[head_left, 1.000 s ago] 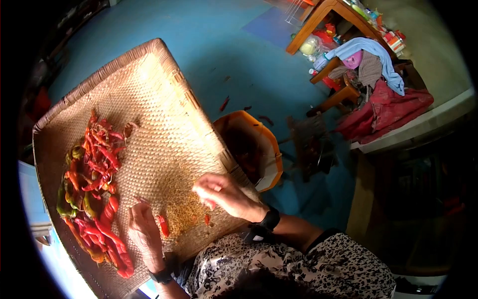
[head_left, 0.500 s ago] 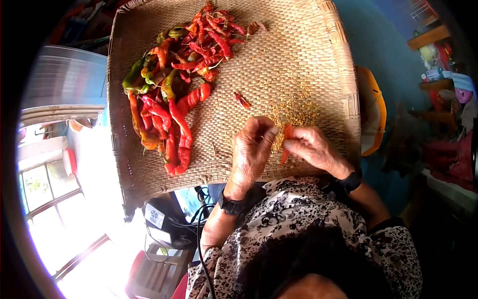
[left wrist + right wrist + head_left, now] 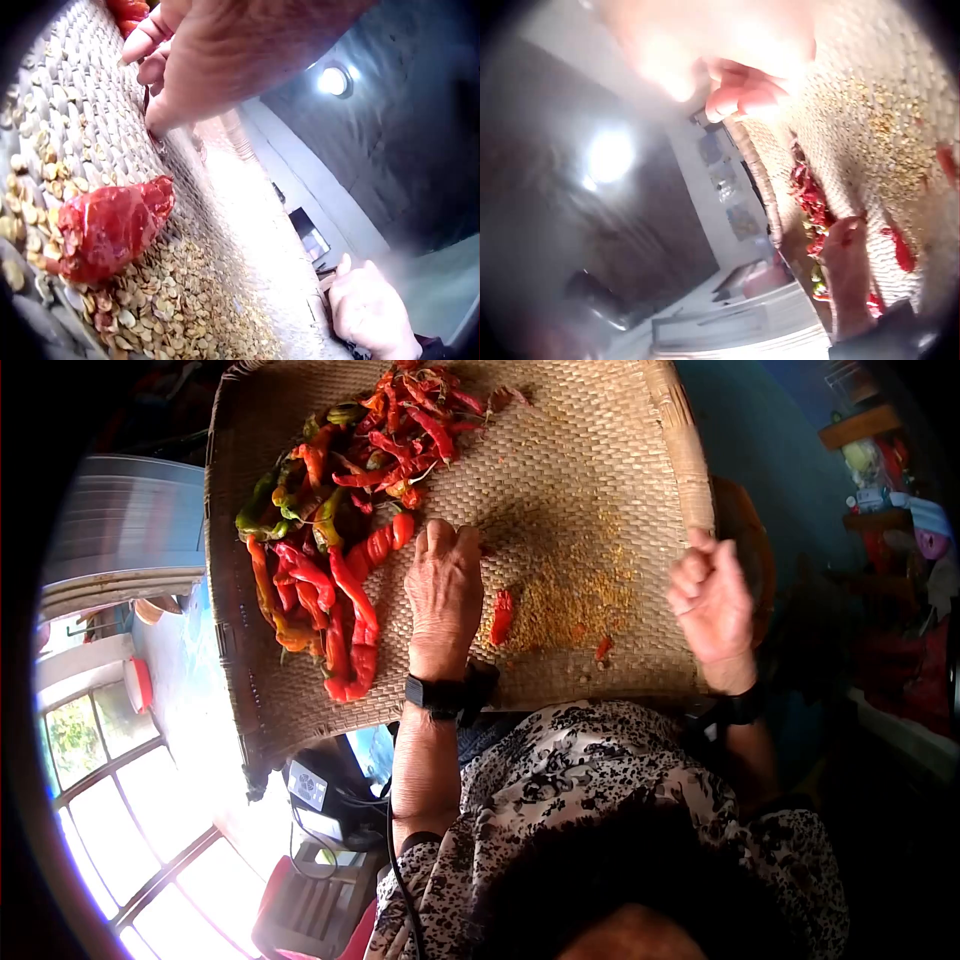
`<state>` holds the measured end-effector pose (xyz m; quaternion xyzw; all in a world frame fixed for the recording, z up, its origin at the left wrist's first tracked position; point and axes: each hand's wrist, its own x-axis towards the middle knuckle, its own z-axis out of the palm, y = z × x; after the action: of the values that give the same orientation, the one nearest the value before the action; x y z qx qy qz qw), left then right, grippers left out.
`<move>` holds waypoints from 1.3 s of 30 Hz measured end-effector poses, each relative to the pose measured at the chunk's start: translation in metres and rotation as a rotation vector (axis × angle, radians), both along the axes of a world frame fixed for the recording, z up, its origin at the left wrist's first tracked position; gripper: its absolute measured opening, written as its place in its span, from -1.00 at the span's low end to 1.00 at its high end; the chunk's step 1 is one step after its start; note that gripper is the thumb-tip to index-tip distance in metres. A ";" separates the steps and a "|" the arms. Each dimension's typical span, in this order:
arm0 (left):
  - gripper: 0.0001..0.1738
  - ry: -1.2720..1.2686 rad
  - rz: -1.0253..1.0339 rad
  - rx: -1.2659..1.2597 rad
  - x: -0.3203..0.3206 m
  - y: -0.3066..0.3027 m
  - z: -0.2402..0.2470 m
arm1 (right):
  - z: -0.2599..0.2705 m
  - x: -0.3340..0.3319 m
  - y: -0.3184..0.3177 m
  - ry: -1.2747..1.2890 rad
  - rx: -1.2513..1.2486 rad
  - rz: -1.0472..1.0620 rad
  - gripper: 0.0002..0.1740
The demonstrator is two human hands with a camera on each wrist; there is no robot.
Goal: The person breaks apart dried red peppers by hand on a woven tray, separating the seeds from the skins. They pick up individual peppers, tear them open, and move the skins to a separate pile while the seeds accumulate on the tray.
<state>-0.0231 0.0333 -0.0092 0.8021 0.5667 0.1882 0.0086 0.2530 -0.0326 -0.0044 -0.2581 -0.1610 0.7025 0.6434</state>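
My left hand [image 3: 445,585] reaches down to the woven tray [image 3: 570,450], beside the heap of red and green chili peppers [image 3: 345,550]. In the left wrist view its thumb and fingertips pinch a thin, dark red chili piece [image 3: 152,135], mostly hidden by the hand. A torn red chili piece [image 3: 501,617] lies just right of that hand, at the edge of scattered pale seeds [image 3: 580,595]. My right hand [image 3: 712,610] is over the tray's right rim, its fingers loosely bent, with nothing seen in them.
An orange-rimmed bucket [image 3: 745,510] stands on the floor beyond the tray's right edge, partly behind the right hand. A small red scrap [image 3: 603,648] lies among the seeds. Black cables [image 3: 395,860] run at the person's left, near a stool [image 3: 320,910].
The head view has swung to the right since the first frame. Both hands were together at a red chili piece; now the right is at the rim and the left at another piece.
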 end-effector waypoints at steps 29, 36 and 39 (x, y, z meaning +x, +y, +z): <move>-0.82 -0.357 0.019 -0.339 0.002 -0.063 0.018 | -0.008 -0.042 -0.002 -0.525 0.090 0.168 -0.81; -0.69 -0.178 0.028 -0.284 0.000 -0.069 -0.003 | -0.006 -0.017 -0.003 0.022 -0.028 -0.107 -0.70; -0.72 -0.334 -0.004 -0.323 0.002 -0.067 0.003 | -0.013 -0.035 -0.009 -0.478 0.077 0.094 -0.66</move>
<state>-0.0209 -0.0333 -0.0067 0.7492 0.5786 0.2249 0.2310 0.2184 -0.0415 -0.0170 -0.3848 -0.3471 0.6439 0.5629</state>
